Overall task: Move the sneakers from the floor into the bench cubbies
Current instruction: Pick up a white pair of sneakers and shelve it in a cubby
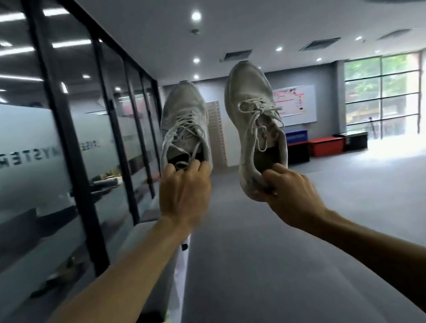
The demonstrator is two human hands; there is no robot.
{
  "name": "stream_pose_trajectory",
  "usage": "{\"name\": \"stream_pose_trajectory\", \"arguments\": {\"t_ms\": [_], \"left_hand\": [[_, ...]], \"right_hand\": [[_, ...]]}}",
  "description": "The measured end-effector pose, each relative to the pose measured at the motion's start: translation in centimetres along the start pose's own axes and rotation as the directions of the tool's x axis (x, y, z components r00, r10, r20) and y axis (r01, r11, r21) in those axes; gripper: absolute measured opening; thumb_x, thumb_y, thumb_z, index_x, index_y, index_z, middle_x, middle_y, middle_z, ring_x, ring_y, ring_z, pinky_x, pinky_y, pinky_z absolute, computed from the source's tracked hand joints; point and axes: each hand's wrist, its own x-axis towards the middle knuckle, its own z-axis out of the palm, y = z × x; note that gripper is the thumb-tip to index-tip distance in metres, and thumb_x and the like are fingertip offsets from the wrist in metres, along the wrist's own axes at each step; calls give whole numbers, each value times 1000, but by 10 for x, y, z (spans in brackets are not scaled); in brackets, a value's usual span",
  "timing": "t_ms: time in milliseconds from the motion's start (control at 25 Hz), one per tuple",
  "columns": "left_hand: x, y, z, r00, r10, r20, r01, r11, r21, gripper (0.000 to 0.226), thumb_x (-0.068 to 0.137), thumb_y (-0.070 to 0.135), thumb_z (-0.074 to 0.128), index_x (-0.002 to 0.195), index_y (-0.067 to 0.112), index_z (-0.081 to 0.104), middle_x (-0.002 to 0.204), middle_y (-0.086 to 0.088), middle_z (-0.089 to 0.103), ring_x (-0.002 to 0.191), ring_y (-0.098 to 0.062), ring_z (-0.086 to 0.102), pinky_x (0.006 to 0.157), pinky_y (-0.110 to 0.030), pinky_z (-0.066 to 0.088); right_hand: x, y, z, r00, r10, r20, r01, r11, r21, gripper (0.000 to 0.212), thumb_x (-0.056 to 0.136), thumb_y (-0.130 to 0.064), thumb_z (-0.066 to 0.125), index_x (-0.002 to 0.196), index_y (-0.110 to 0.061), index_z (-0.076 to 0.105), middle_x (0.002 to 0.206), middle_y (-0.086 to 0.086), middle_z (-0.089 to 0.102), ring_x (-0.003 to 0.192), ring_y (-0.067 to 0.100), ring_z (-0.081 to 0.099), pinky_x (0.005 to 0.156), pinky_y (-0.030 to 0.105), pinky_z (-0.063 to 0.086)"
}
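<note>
A long grey-floored room runs ahead, with a frosted glass partition (34, 153) in black frames to the left of the grips and bright windows (382, 94) far off to the right; below the left forearm a low grey-topped bench (149, 258) lines the partition, its cubby fronts seen only edge-on, so their openings cannot be made out. Both shoes are off the floor and held up in the air, toes pointing away and above the grips. The left hand (183, 192) curls its fingers over the heel collar of the pale grey mesh lace-up sneaker (184, 120), fingertips hooked into the opening. The right hand (288, 190) pinches the back of the heel of the matching off-white mesh sneaker (252, 114), thumb inside the collar and fingers behind the scuffed heel counter. The two sneakers sit well apart, each directly above its own grip. They look worn and soiled, with loosely tied white laces drooping toward the dark insoles. Judging by the one-handed holds, they are likely light; the mesh uppers look soft and would crush easily, while the padded heel collar and stiffer heel counter give the firmest purchase, which is where both grips already sit. Loose lace ends could snag on a cubby edge.
</note>
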Motion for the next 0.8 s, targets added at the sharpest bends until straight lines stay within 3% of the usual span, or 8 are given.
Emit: {"name": "stream_pose_trajectory", "arguments": {"t_ms": [120,360,640,800], "left_hand": [[36,50,55,999,37,-23,-39,997,-73,20,68,8,73,64,14,54,59,-7,54,43,-28,51,55,-32,36],[116,127,198,996,42,-78,-56,979,-197,18,68,5,75,66,12,58,60,-8,57,43,-29,53,58,-33,40],[216,186,362,993,83,-82,-102,959,-265,15,72,9,73,69,12,59,62,-7,58,44,-28,52,56,-32,35],[263,227,453,988,103,-114,-131,956,-264,11,74,9,70,72,12,60,63,-6,58,46,-29,52,61,-35,41]], "right_hand": [[5,71,2,998,52,-25,-53,998,-44,28,86,-31,66,70,-20,47,75,-6,41,64,16,38,56,27,25],[63,225,41,993,117,-32,-120,984,-131,24,85,-28,69,74,-12,55,76,-4,44,61,16,41,54,27,31],[148,378,91,988,132,-78,-147,964,-223,26,84,-24,69,69,-14,51,72,-4,41,56,18,35,49,25,25],[185,469,123,985,143,-91,-161,960,-228,23,86,-24,66,71,-11,53,72,-3,41,53,15,33,47,23,21]]}}
